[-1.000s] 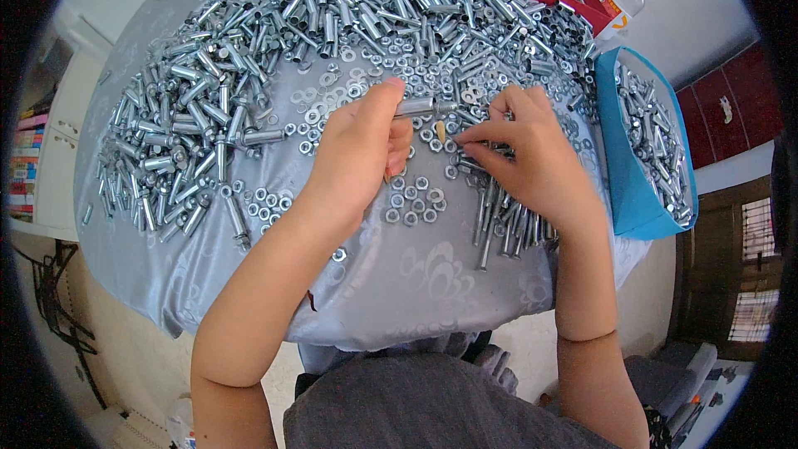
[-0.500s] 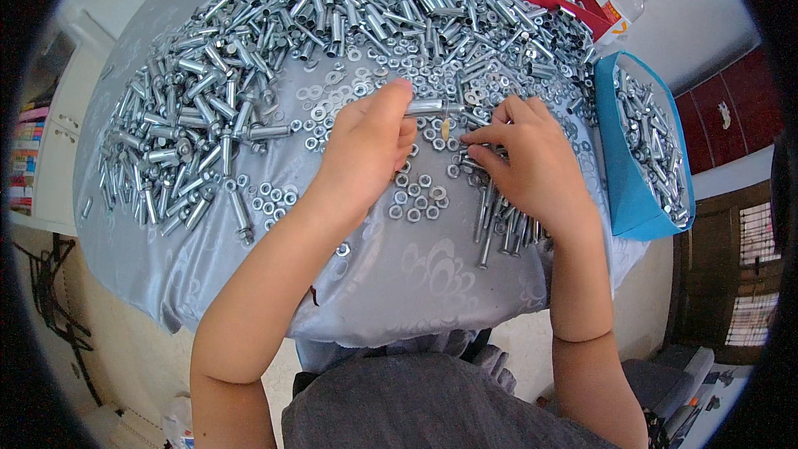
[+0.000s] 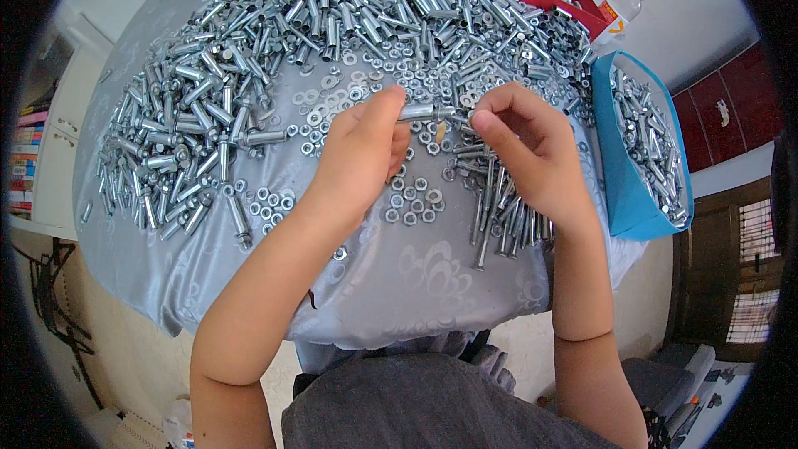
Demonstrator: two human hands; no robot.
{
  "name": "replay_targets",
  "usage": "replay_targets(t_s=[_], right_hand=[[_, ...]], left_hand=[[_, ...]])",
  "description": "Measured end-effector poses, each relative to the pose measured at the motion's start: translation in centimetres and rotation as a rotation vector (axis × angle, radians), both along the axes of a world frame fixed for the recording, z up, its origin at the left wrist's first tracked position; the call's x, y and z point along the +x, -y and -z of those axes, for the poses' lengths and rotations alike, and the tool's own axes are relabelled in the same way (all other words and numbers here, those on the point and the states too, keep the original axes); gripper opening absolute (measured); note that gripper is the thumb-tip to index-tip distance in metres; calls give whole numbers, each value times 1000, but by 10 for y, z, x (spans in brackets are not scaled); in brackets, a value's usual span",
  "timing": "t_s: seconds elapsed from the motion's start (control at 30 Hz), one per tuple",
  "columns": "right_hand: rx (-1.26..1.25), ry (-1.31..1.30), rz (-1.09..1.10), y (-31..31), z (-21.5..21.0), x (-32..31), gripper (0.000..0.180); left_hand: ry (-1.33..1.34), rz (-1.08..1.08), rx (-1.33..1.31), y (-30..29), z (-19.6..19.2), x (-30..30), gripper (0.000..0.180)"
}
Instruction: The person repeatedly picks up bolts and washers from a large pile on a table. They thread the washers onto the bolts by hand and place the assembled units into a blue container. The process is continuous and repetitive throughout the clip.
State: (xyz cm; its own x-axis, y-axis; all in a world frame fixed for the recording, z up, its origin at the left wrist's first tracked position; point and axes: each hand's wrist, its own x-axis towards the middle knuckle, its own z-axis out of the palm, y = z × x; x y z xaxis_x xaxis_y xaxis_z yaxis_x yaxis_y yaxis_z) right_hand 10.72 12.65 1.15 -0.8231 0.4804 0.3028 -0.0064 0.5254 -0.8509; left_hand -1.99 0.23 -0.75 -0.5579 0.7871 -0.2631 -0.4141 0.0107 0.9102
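Left hand [image 3: 359, 154] fingers pinch metal sleeve bolt [image 3: 420, 111]; right hand [image 3: 524, 154] fingers grip its other end, above loose nuts [image 3: 411, 204] on counter [image 3: 416, 283].

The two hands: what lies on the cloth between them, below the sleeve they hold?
In the head view, loose nuts lie on the grey cloth between the left hand and right hand.

Both hands are lifting up off the washers now. The left hand [image 3: 362, 158] is holding a metal sleeve [image 3: 418, 111] sideways between thumb and fingers, while the right hand [image 3: 519, 154] is pulling back from the pile and closing in on the sleeve's free end.
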Motion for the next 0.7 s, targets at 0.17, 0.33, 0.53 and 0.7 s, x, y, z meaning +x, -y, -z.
replay_targets(t_s=[0.17,0.33,0.53,0.7], right_hand=[[-168,-41,-86,4,1,-1,10],[-270,-49,-116,6,-2,-1,10],[-214,-36,-125,6,-4,0,9],[-210,-52,-156,5,-2,0,9]], left_hand=[[-3,26,-3,0,-1,5,34],[-77,-1,22,1,2,4,34],[-108,54,25,1,1,4,38],[-130,32,26,2,-2,4,38]])
